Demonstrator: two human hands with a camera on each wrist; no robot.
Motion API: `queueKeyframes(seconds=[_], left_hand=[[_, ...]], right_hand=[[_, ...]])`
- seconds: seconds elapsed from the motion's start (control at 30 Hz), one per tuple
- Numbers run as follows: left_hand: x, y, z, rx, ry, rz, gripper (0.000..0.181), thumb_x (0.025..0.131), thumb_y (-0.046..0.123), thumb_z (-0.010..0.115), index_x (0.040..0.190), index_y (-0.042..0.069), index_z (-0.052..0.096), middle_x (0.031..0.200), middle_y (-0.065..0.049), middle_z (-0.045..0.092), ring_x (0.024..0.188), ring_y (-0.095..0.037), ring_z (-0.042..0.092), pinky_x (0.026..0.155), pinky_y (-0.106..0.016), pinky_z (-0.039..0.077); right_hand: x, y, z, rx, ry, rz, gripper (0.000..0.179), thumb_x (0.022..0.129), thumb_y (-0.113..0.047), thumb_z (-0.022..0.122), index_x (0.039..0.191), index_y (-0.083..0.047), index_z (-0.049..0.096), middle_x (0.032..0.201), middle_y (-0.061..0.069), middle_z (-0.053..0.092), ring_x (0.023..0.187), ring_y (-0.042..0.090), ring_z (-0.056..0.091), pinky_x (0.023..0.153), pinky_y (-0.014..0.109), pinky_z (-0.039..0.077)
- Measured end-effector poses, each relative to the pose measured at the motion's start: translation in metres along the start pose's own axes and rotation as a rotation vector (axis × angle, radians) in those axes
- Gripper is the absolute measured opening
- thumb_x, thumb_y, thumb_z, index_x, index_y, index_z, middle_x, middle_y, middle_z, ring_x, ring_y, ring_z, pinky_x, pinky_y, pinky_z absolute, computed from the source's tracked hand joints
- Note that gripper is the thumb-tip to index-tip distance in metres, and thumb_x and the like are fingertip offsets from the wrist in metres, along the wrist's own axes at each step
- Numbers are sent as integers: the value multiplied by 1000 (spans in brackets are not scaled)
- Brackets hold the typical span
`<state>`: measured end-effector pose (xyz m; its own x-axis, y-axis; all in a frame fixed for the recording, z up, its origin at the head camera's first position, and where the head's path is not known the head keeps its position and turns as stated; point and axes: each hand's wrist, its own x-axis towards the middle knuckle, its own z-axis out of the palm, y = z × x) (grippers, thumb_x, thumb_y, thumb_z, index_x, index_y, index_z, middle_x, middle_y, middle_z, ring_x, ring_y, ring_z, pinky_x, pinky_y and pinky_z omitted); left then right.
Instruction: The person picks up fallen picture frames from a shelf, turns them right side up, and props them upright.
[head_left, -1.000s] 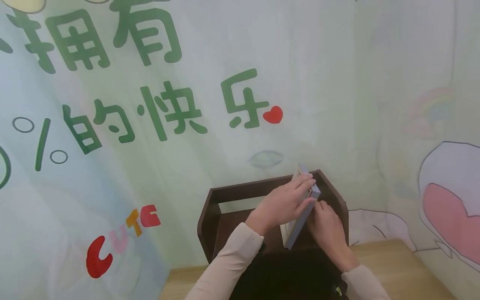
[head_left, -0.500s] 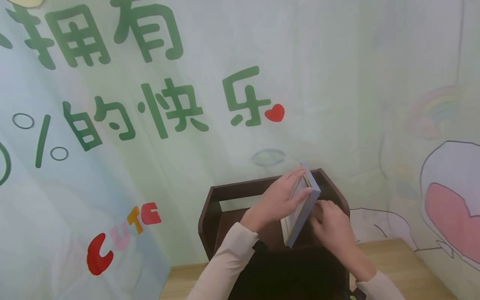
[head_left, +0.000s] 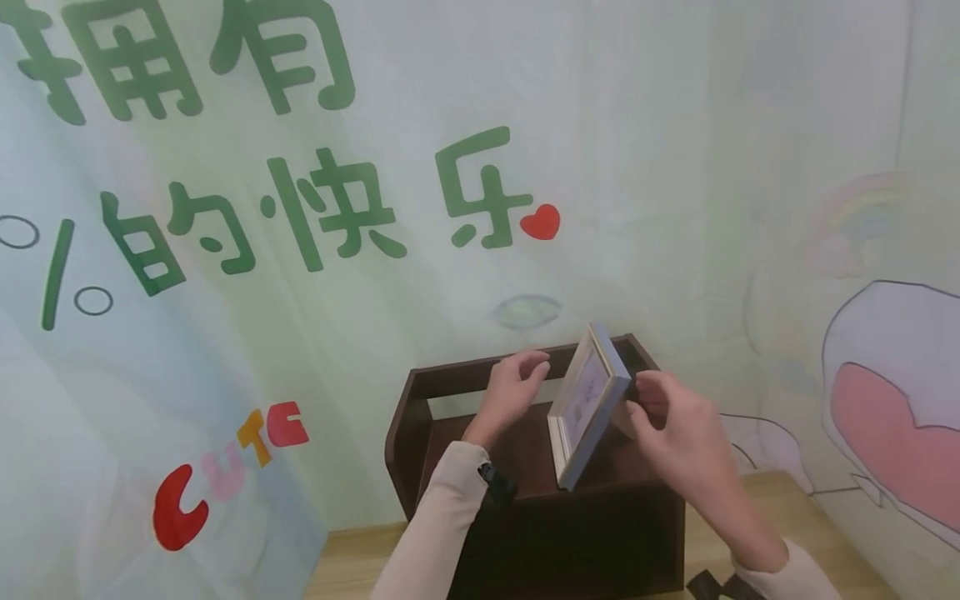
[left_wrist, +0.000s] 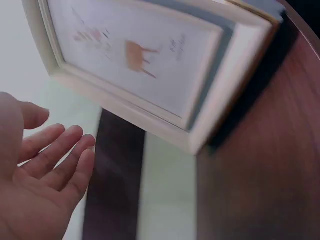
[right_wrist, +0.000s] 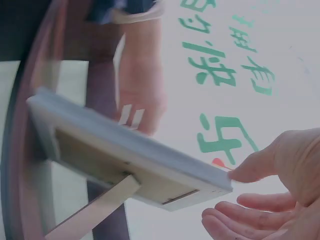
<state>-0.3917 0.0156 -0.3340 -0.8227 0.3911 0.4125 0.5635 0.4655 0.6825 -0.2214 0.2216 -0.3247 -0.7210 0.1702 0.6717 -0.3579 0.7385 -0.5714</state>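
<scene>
A picture frame with a pale border and blue-grey sides stands tilted on the top board of a dark brown shelf. The left wrist view shows its picture, a brown drawing on white. At its back, in the right wrist view, a support leg reaches down to the board. My left hand is off to the left of the frame, fingers relaxed and holding nothing. Just right of the frame is my right hand, fingers loosely bent, its thumb right at the frame's upper edge in the right wrist view.
The shelf has raised sides and a back rail. It stands on a light wooden table, against a printed cloth backdrop with green characters and a red heart.
My left hand has let go of the frame's top and moved left. My right hand has drawn back right from behind it. The frame stays tilted on the shelf.
</scene>
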Motion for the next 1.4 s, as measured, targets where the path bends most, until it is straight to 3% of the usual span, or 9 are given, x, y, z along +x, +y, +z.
queueKeyframes(seconds=[0.17, 0.33, 0.47, 0.57, 0.67, 0.77, 0.87, 1.0, 1.4], left_hand=[[2, -27, 2, -100, -27, -80, 33, 109, 23, 57, 136, 7, 69, 133, -14, 74, 126, -32, 69, 107, -52, 55], [-1, -39, 10, -162, -91, -163, 31, 108, 17, 58, 135, 8, 69, 137, -14, 71, 129, -33, 66, 108, -51, 54], [-2, -45, 19, -148, -111, -177, 31, 107, 16, 59, 136, 8, 69, 139, -14, 70, 130, -33, 66, 107, -51, 55], [-3, -49, 23, -142, -119, -205, 31, 107, 16, 59, 136, 9, 69, 139, -13, 70, 130, -33, 66, 107, -52, 55], [-7, -51, 25, -150, -135, -235, 32, 108, 18, 58, 136, 11, 70, 141, -13, 69, 131, -32, 65, 109, -54, 54], [-8, -51, 26, -160, -142, -232, 32, 108, 19, 57, 135, 9, 71, 141, -14, 69, 132, -33, 65, 111, -56, 52], [-8, -52, 25, -164, -137, -214, 31, 108, 19, 58, 134, 8, 71, 140, -15, 69, 132, -33, 65, 112, -57, 50], [-8, -54, 23, -159, -133, -197, 31, 107, 18, 58, 133, 8, 72, 139, -13, 70, 132, -33, 64, 113, -57, 49], [-14, -58, 23, -173, -85, -217, 26, 106, 15, 60, 124, 4, 74, 132, -17, 73, 128, -34, 67, 109, -53, 54]], right_hand=[[5, -12, -2, 76, -24, 93, 43, 99, -24, 74, 131, 4, 64, 119, 25, 76, 105, 40, 78, 89, 55, 63], [8, -17, 3, 65, 1, 118, 45, 99, -28, 75, 128, 5, 67, 115, 27, 77, 100, 41, 79, 84, 55, 64], [9, -14, 9, -10, 51, 72, 40, 98, -25, 77, 123, 5, 71, 109, 25, 79, 93, 40, 80, 78, 54, 65], [8, -12, 15, -56, 95, 9, 35, 95, -23, 79, 119, 2, 76, 102, 22, 81, 86, 36, 81, 66, 44, 65], [8, -12, 19, -66, 117, -27, 30, 94, -21, 81, 114, 1, 79, 97, 20, 82, 81, 33, 81, 52, 28, 53], [9, -13, 21, -76, 123, -38, 29, 94, -20, 80, 112, 2, 79, 96, 21, 81, 78, 33, 80, 50, 22, 42], [11, -14, 21, -90, 129, -47, 28, 94, -19, 80, 111, 3, 79, 95, 22, 81, 77, 33, 80, 53, 25, 51], [15, -12, 20, -81, 129, -45, 27, 94, -18, 80, 109, 4, 79, 95, 22, 81, 80, 35, 81, 63, 42, 65], [33, 7, 10, -66, 77, 48, 29, 97, -22, 77, 112, 3, 80, 99, 23, 81, 88, 38, 80, 73, 52, 63]])
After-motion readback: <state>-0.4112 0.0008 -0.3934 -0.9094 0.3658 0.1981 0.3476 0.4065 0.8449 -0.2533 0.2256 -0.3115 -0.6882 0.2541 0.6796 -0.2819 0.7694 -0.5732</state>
